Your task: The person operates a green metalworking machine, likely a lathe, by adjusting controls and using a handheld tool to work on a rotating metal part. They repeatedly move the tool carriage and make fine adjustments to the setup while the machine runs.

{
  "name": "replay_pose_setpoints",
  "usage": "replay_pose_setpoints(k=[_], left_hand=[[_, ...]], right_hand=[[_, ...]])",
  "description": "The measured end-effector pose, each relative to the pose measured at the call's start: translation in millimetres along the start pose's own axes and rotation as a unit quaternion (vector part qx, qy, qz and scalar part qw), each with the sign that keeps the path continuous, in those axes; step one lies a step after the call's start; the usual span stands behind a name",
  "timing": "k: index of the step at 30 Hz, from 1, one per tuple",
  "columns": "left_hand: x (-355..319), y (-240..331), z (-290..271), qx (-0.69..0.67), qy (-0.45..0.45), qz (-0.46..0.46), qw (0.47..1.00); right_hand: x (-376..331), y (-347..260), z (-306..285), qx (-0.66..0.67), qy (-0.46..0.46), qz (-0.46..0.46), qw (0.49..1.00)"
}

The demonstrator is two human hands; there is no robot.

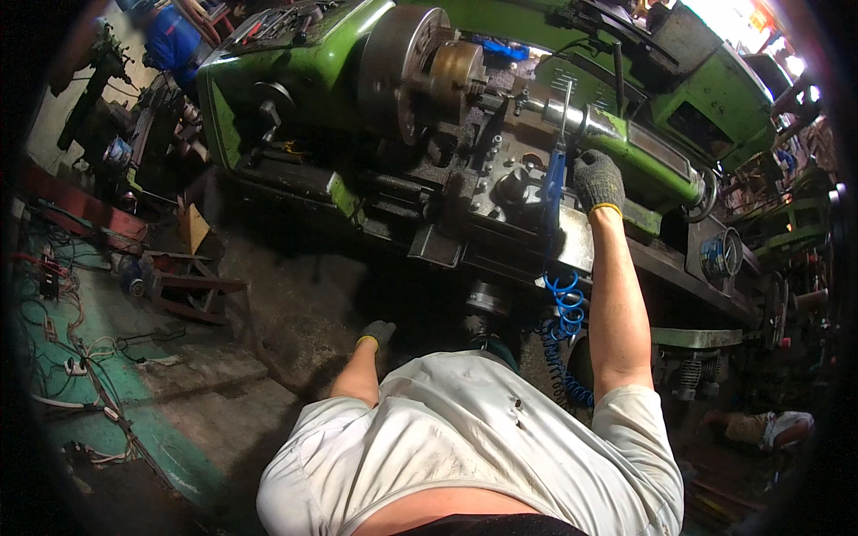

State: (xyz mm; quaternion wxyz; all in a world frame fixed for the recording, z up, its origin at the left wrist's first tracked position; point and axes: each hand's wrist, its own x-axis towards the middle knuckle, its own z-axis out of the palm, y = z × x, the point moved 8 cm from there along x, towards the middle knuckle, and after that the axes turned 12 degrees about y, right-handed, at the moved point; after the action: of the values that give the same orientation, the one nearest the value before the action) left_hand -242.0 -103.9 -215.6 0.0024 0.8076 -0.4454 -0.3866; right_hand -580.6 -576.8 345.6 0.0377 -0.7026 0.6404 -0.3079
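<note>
I stand at a green lathe [295, 67] with a round steel chuck [402, 71] that grips a brass-coloured workpiece [458, 73]. My right hand [597, 181], in a dark knit glove, holds a blue air blow gun [554, 174] over the dark carriage [505, 183]; its thin metal nozzle points up toward the chuck side. A blue coiled hose [565, 308] hangs down from the gun. My left hand [378, 332], also gloved, hangs low beside my white shirt, fingers curled, holding nothing that I can see.
A person in blue [172, 37] works at the far left. Cables [80, 357] lie on the green floor. A red metal stand [192, 290] sits by the lathe base. Another green machine [715, 107] and a gauge [722, 255] stand at right.
</note>
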Motion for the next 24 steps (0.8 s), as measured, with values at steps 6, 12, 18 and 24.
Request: replay_pose_setpoints(k=[6, 12, 18, 24], left_hand=[[-7, 7, -7, -0.022, 0.018, -0.042, 0.999], [-11, 7, -3, 0.005, 0.005, 0.005, 1.0], [-17, 6, -10, -0.045, 0.033, -0.046, 0.997], [-15, 14, -14, 0.008, -0.004, 0.008, 1.0]], right_hand=[[-2, -1, -2, 0.0, -0.005, 0.007, 1.0], [-1, -2, -1, -0.008, -0.01, 0.007, 1.0], [-2, -3, -3, -0.005, -0.006, 0.007, 1.0], [-3, -4, -5, -0.001, -0.018, 0.019, 1.0]])
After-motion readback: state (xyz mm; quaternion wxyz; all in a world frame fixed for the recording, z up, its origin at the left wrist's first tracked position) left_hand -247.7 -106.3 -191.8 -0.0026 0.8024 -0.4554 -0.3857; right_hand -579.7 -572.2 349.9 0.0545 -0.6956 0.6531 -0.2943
